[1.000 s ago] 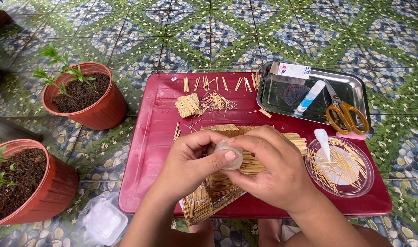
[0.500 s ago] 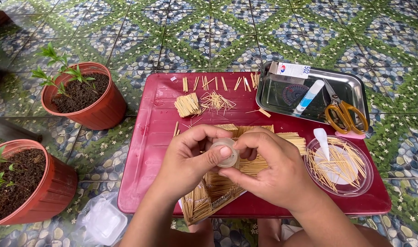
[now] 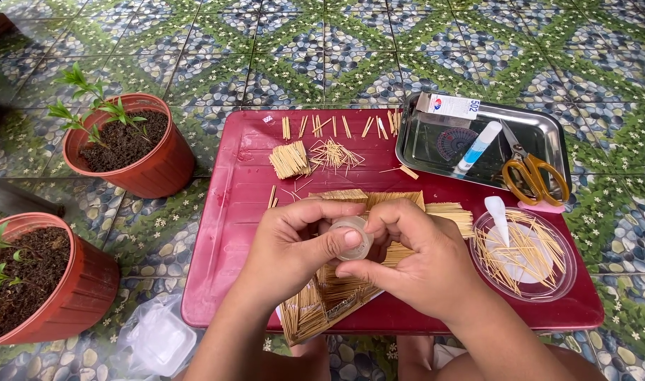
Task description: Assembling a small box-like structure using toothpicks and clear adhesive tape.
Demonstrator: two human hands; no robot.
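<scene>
Both hands stayed together over the red tray [image 3: 223, 212], left hand [image 3: 290, 247] and right hand [image 3: 414, 261] pinching a small tape roll [image 3: 353, 236] above the toothpick panels [image 3: 336, 296]; scissors [image 3: 530, 169] lay well apart.

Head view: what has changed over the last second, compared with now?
Very little. Both hands, left hand and right hand, keep hold of the small clear tape roll above the toothpick panels; only the fingers have shifted slightly around it. The red tray, scissors, glue tube and plant pots are unmoved.
</scene>
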